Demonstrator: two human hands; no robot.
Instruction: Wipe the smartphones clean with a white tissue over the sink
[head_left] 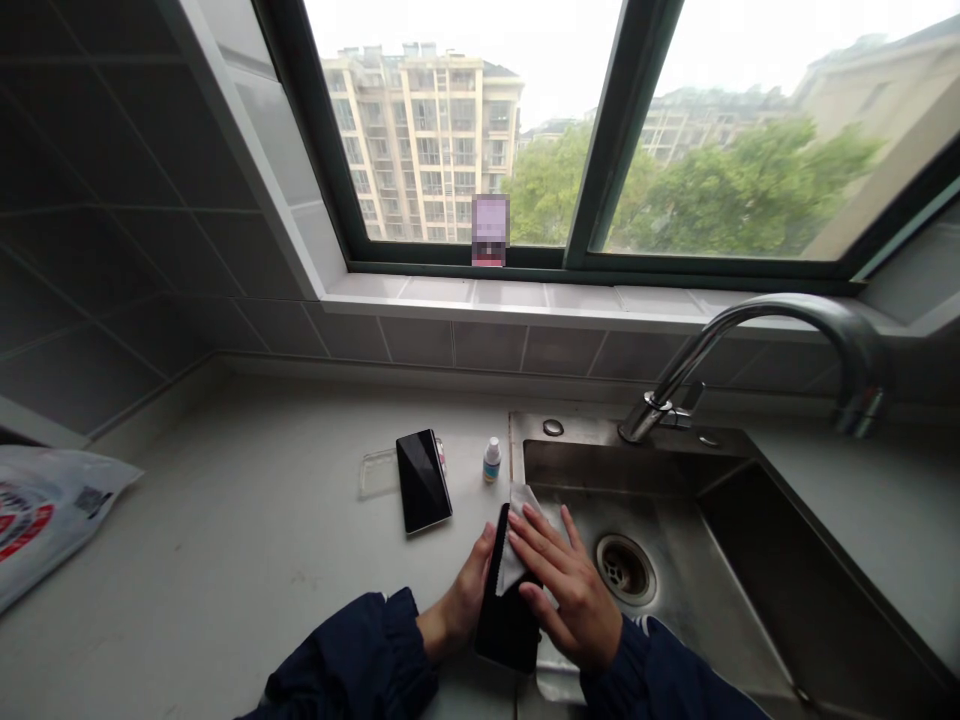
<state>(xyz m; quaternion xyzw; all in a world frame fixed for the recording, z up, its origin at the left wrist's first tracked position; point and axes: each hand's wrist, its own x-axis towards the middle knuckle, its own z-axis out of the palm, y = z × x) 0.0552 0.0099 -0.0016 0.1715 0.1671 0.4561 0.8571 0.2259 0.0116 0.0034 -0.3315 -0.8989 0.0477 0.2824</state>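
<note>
A black smartphone [510,625] is tilted up over the sink's left edge, gripped along its left side by my left hand [465,602]. A light grey wiping cloth [514,560] lies across the phone's upper face. My right hand [571,590] holds the cloth against the screen, fingers extended over it and thumb low on the phone. Part of the cloth is hidden under those fingers. Just beyond the phone, a small white-capped bottle [491,460] with a blue label stands upright. Left of it, a second black phone [424,481] lies on the counter beside a clear phone case [377,473].
A steel sink [667,510] with a drain [625,570] is at the right, under a curved chrome faucet [739,320]. A white plastic bag [52,510] lies on the counter [247,520] at far left. A tiled windowsill [510,295] runs behind.
</note>
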